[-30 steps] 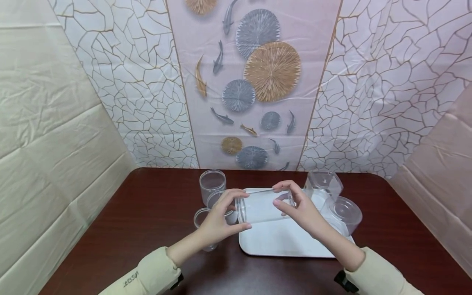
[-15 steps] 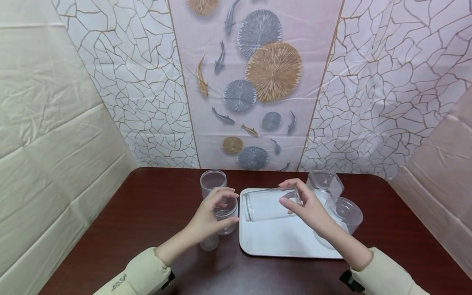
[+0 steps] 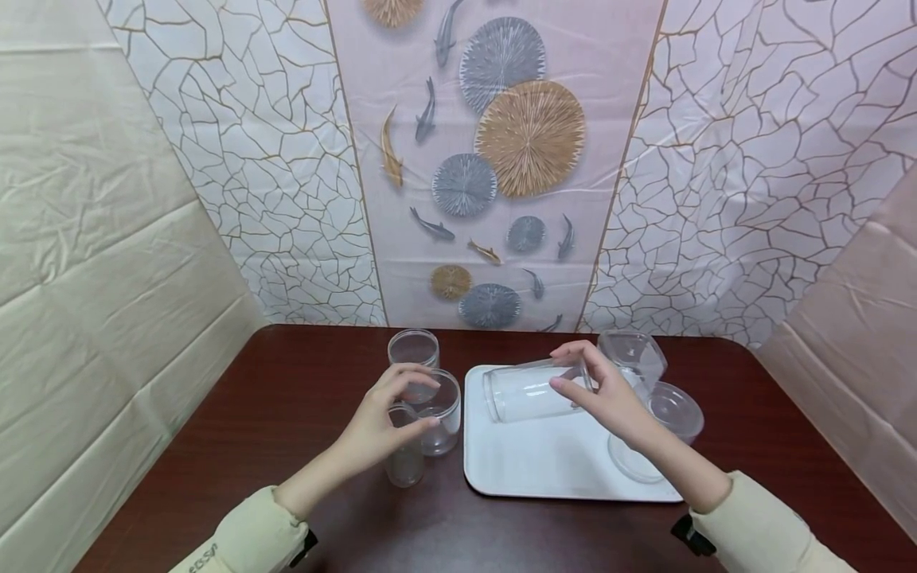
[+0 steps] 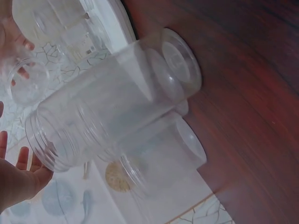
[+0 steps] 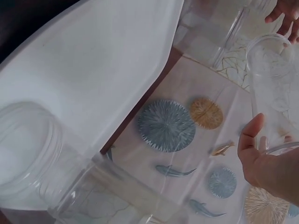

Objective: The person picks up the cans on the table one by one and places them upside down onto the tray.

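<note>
So the right hand [image 3: 609, 398] has a clear jar [image 3: 532, 392] by one end, around the middle of the frame just below centre, pinched between thumb and fingers. The jar's on its side with a bit of a tilt, over a white tray [image 3: 530, 473]; honestly can't tell if it touches the tray.

The left hand [image 3: 378, 412] is a little left of centre, thumb and fingers bent in a wide C with a good gap between them. It's right by a narrow jar [image 3: 406, 465], with a wide jar [image 3: 444, 434] just beside that and a back jar [image 3: 413, 350] further up the frame. Can't tell whether its fingertips touch any of them.

Right of centre there's a square tub [image 3: 634, 356] near the tray's upper right corner, plus a round tub [image 3: 679, 410] partly behind the right forearm. It's all on a dark red-brown table [image 3: 215, 461], with a fish-print cloth [image 3: 494, 239] up top.
</note>
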The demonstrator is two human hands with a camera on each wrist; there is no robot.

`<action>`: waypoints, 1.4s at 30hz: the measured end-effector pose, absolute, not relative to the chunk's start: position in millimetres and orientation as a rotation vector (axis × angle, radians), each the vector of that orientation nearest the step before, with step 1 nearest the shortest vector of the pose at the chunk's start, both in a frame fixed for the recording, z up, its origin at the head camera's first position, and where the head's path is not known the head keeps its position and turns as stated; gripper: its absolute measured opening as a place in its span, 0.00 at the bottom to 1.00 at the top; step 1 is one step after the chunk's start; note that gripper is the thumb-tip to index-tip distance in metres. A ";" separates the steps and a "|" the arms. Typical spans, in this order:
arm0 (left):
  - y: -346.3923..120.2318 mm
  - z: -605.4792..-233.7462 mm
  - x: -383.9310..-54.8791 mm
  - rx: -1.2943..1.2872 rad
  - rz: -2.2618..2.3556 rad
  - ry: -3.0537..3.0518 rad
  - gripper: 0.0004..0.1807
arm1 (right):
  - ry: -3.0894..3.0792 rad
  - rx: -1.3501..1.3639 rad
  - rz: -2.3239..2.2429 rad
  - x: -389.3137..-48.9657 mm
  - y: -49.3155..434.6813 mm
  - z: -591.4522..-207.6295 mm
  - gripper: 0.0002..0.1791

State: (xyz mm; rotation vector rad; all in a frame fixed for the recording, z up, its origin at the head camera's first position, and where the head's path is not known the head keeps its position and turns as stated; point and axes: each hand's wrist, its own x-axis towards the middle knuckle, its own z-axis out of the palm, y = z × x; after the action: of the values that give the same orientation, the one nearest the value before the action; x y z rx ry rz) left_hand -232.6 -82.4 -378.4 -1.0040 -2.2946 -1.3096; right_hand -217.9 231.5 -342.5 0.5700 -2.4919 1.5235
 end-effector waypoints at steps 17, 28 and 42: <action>-100.0 -384.5 -233.3 -0.969 -1.276 -2.296 0.19 | -2.574 0.582 1.133 -230.5 240.3 -337.5 0.18; -105.8 -385.7 -230.6 -0.940 -1.264 -2.303 0.18 | -2.680 0.683 0.938 -245.5 234.6 -329.4 0.19; -106.5 -389.1 -228.2 -0.974 -1.292 -2.279 0.17 | -2.816 0.777 0.606 -256.1 227.5 -319.3 0.18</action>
State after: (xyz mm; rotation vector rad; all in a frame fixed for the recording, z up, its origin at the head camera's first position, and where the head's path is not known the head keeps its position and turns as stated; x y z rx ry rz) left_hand -228.2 -106.5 -389.1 -0.9742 -2.2792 -1.2919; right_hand -256.1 227.5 -319.3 0.7768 -2.8161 0.6064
